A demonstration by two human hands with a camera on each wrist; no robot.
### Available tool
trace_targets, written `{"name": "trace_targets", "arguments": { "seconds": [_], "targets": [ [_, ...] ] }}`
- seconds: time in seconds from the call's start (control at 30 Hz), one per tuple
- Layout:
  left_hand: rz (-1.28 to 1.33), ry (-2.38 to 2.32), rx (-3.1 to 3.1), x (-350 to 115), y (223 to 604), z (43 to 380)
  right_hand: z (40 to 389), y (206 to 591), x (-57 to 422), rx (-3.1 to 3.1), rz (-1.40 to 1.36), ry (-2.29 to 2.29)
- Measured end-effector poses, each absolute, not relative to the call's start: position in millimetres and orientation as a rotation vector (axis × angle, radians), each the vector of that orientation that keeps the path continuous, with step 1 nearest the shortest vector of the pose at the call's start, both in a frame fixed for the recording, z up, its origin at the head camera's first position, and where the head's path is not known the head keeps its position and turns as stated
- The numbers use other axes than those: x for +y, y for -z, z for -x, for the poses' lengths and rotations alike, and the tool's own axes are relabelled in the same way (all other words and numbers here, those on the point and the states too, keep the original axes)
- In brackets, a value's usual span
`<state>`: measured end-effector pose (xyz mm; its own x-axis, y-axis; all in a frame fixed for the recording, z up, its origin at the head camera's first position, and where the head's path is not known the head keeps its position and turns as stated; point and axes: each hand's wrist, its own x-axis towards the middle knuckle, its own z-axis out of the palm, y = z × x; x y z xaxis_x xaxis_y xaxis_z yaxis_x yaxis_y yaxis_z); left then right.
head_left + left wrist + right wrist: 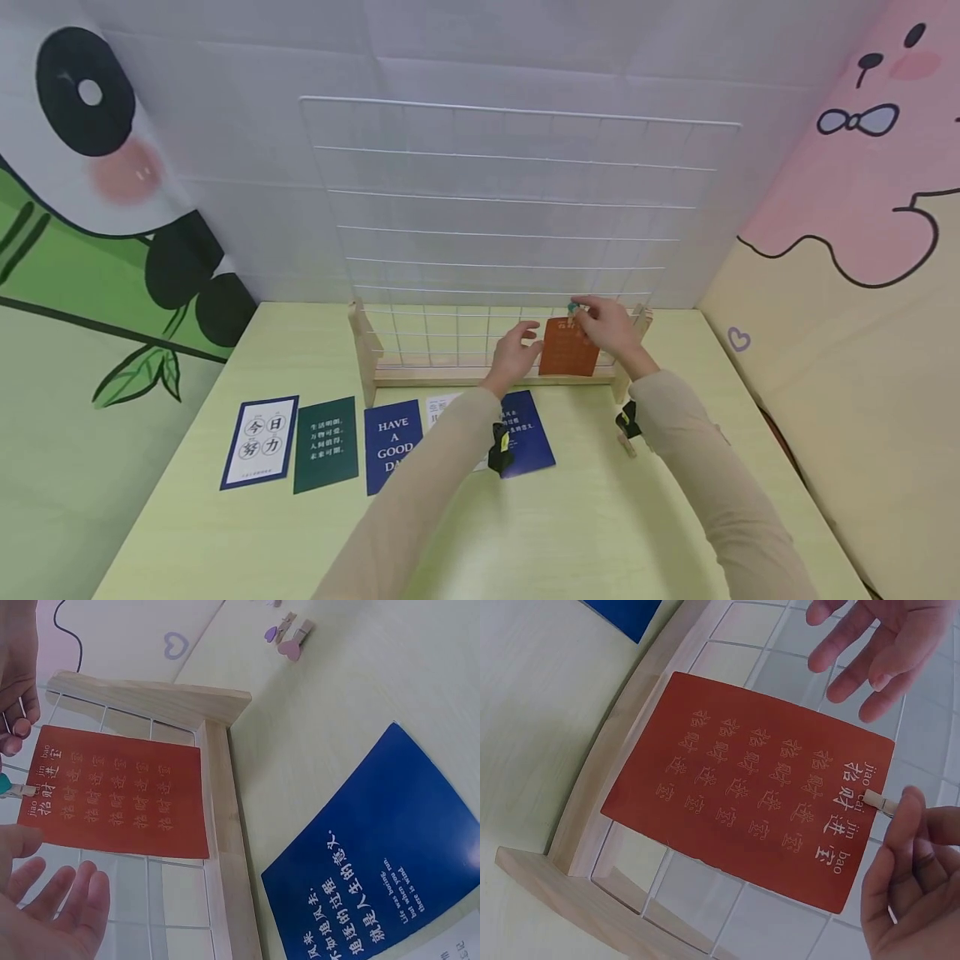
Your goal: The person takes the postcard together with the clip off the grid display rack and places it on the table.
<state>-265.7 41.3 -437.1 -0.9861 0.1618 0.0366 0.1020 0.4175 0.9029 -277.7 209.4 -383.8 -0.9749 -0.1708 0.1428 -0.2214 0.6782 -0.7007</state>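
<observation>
A red-orange card (567,348) with Chinese characters stands against the white wire grid (457,329), near its lower right. At the card's top edge, my right hand (609,323) pinches a wooden clothespin (879,802) with a teal decoration; its jaws overlap the printed top line. My left hand (516,357) is beside the card's left edge, its fingers spread and loosely bent, with nothing held. In the left wrist view, the thumb (19,841) lies close by the card's corner; I cannot tell whether it touches.
A wooden base (480,375) supports the grid. In front lie a white card with blue border (258,442), a green card (326,446), blue cards (390,437) (531,433) and a partly covered white card (441,406). Heart-decorated clothespins (294,646) lie at right.
</observation>
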Motion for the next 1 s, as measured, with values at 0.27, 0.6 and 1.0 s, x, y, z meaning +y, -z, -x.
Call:
{"name": "trace_targets", "arguments": {
  "seconds": [0.27, 0.6, 1.0],
  "targets": [
    [-0.247, -1.657, 2.590, 46.5, 433.5, 271.6, 280.2, 383.5, 208.5, -2.834, -0.295, -1.137],
    [-0.245, -1.551, 2.645, 50.8, 426.4, 271.3, 282.8, 387.4, 208.9, -2.811, -0.287, -1.184],
    [-0.194, -1.486, 2.764, 56.4, 425.9, 271.0, 284.6, 389.9, 212.8, -2.761, -0.324, -1.220]
  ]
}}
